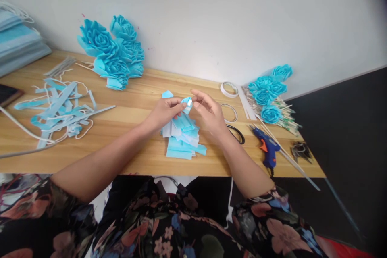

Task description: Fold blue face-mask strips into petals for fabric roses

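On the wooden worktop [133, 113], a pile of cut blue pieces [183, 139] lies at the middle of the near edge. Just above that pile, the left hand [165, 112] and right hand [208, 113] meet. Both hands' fingers pinch one small folded blue piece [187, 104] between them.

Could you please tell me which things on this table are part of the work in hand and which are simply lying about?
In hand:
left hand
right hand
small blue piece
pile of cut blue pieces

Lying about:
glue gun
tape rolls
finished blue flowers
strip scraps
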`<state>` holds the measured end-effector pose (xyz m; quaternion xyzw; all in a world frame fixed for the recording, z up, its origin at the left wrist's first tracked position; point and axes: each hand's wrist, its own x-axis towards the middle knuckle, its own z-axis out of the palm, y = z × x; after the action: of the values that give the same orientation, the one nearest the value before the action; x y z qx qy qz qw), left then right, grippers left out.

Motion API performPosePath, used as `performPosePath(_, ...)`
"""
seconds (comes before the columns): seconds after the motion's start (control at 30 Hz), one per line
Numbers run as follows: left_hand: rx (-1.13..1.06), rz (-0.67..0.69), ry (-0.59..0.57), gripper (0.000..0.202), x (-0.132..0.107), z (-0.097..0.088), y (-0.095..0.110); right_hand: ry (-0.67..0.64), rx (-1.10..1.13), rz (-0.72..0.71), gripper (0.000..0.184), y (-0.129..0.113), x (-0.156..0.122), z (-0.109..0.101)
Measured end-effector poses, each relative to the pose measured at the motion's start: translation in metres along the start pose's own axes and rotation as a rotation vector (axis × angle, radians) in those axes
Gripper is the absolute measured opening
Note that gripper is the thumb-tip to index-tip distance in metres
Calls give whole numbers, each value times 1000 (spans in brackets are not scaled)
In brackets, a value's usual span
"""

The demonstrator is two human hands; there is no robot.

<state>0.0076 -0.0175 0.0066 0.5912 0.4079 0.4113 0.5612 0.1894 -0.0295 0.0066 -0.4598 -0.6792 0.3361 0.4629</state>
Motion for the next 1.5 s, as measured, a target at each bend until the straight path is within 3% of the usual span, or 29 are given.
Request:
performPosePath(0.67,112,76,-44,29,1,0,-8,-3,25,40,39,0,-3,5)
performPosePath(1.03,28,39,7,35,4,-7,1,119,45,56,36,7,-1,4)
performPosePath(1.13,9,57,-10,27,5,-6,0,110,73,38,34,7,-1,4)
performPosePath(1.27,1,58,50,21,5,-6,0,79,143,57,34,4,-1,4)
performPosePath(1.5,-42,41,88,24,5,-6,3,-1,135,96,40,4,-1,8)
